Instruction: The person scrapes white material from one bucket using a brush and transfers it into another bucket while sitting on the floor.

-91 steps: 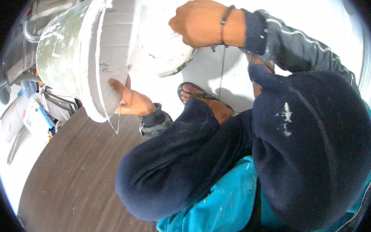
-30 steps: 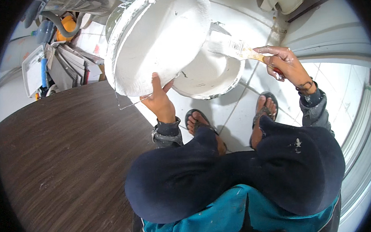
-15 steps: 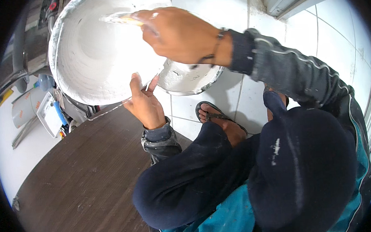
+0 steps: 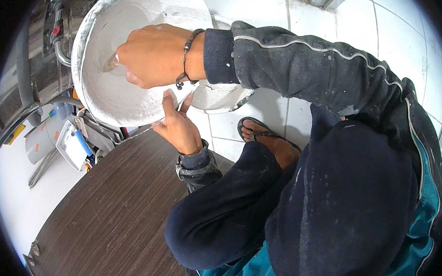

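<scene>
A large bucket, its inside coated with white paste, is tilted toward me at the upper left. My left hand grips its near rim, thumb on the inner side. Inside the bucket, my right hand is closed around a putty knife, its blade showing only in part at the bucket's left wall. The handle is hidden in my fist. Partly behind my right wrist and the bucket, a second round container smeared with white stands on the floor.
A dark wood-grain tabletop spans the lower left. Beyond it lie a white tray, a blue-handled tool and a grey roll. Pipes and a hose stand at the far left. My sandalled foot rests on white tiles.
My right hand has moved left and down within the bucket with the putty knife. My left hand keeps its hold on the rim. The whole view has shifted slightly.
</scene>
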{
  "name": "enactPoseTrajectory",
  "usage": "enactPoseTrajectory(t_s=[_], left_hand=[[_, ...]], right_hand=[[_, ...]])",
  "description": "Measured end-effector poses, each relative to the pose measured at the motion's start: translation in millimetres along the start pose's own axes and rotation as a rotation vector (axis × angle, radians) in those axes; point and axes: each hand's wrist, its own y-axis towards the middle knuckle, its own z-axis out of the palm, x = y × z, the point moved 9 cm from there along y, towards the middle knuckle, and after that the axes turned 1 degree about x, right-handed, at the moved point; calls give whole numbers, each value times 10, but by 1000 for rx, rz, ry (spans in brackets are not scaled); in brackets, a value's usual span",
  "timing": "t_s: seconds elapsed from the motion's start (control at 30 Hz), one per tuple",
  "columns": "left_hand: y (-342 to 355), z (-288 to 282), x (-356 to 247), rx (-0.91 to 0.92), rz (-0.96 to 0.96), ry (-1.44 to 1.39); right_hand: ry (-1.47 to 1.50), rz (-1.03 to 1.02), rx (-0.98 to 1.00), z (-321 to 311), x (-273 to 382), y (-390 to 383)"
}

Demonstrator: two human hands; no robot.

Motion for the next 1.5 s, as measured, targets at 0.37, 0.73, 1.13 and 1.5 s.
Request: enactPoseTrajectory(t_s=[0.37, 0.73, 1.13, 1.5], left_hand=[[-25, -14, -8, 33, 15, 46], [-50, -208, -45, -72, 74, 68], [-21, -82, -130, -71, 104, 47], [-91, -67, -169, -65, 172, 90]], right_hand=[[-285, -368, 51, 44, 264, -168], [-484, -430, 106, 110, 262, -213], [-297, -374, -248, -338, 111, -138], [-451, -139, 225, 262, -128, -331]])
